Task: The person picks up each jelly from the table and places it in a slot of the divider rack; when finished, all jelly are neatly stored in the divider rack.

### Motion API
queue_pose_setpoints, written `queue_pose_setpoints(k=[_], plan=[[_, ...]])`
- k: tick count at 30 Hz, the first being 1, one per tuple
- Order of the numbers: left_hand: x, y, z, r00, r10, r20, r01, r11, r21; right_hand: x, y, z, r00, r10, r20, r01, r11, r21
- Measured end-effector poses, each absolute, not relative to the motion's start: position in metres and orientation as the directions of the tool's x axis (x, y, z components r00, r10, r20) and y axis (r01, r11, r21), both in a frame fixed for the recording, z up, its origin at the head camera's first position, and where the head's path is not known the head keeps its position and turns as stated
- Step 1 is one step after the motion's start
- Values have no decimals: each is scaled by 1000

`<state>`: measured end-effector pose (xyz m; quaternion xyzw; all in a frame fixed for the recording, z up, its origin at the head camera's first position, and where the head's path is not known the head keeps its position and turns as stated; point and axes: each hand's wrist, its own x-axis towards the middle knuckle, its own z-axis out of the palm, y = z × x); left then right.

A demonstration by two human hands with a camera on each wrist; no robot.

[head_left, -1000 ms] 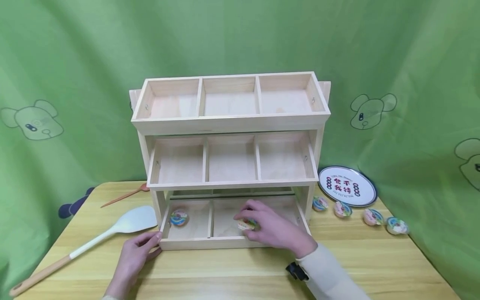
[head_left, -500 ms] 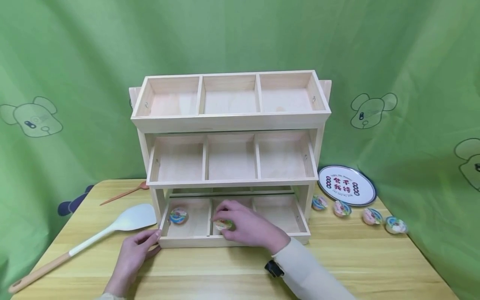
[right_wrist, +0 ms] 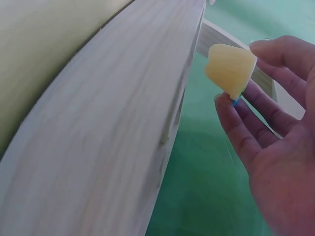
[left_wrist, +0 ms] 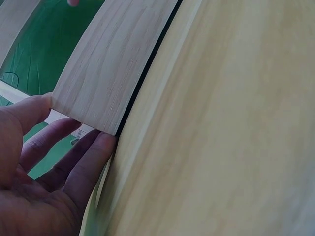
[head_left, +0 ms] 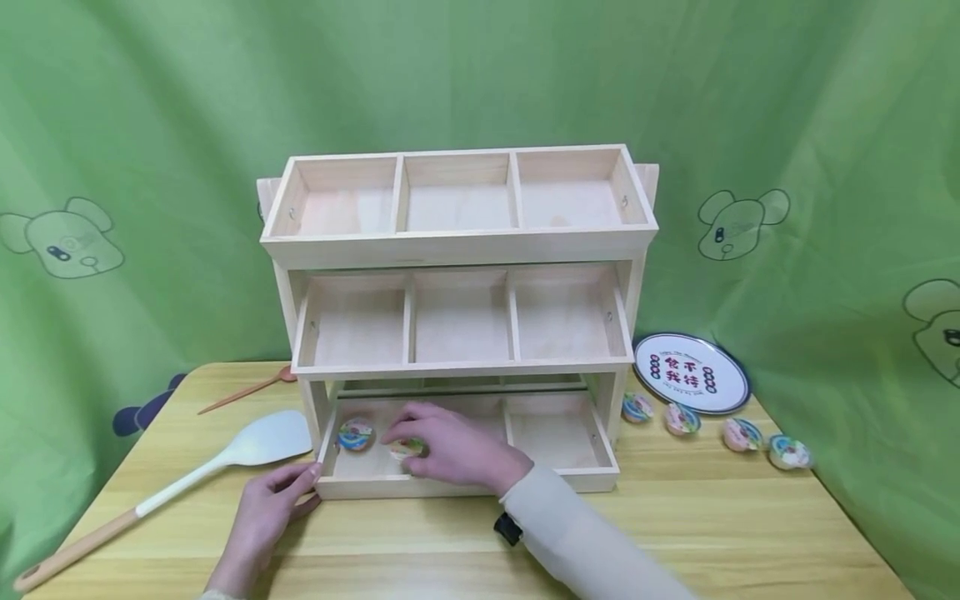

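Note:
My right hand (head_left: 457,448) pinches a jelly cup (head_left: 406,451) between thumb and fingertips, over the left part of the bottom wooden tray (head_left: 558,481). In the right wrist view the cup's yellowish body (right_wrist: 229,69) shows, tilted sideways, its lid toward my palm. Another jelly cup (head_left: 356,434) with a blue rim lies in the tray's left compartment, left of the held one. My left hand (head_left: 264,508) grips the tray's front left corner. The left wrist view shows the thumb at the top edge of the front board (left_wrist: 108,59) and the fingertips at its end.
Above the bottom tray, the wooden rack has a middle tray (head_left: 461,367) and a top tray (head_left: 461,247), each with three compartments. Several jelly cups (head_left: 682,419) line the right side before an oval plate (head_left: 693,400). A white spatula (head_left: 262,439) and red spoon (head_left: 251,392) lie left.
My right hand has carried the jelly cup leftward along the bottom tray, from the middle toward the left compartment. The left hand has stayed at the corner.

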<state>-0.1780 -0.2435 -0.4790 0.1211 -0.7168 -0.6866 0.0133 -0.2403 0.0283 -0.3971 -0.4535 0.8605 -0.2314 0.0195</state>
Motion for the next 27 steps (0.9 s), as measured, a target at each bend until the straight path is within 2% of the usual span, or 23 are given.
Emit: queue_pose_setpoints(k=[13,22,27], plan=[[-178,-244,-478,-969,-196,-151,-159,24,987,-251,0,-408,-626,-771,118,-736,533,-417],[-178,-245,-479,-967,-202,-156,-164,23,986,-256,-10,-421,-672,-741,16,-665,594,-453],[-178,-244,-479,-967,-200,-157,-167,32,985,-257,-13,-427,-675,-738,-13,-661,612,-435]])
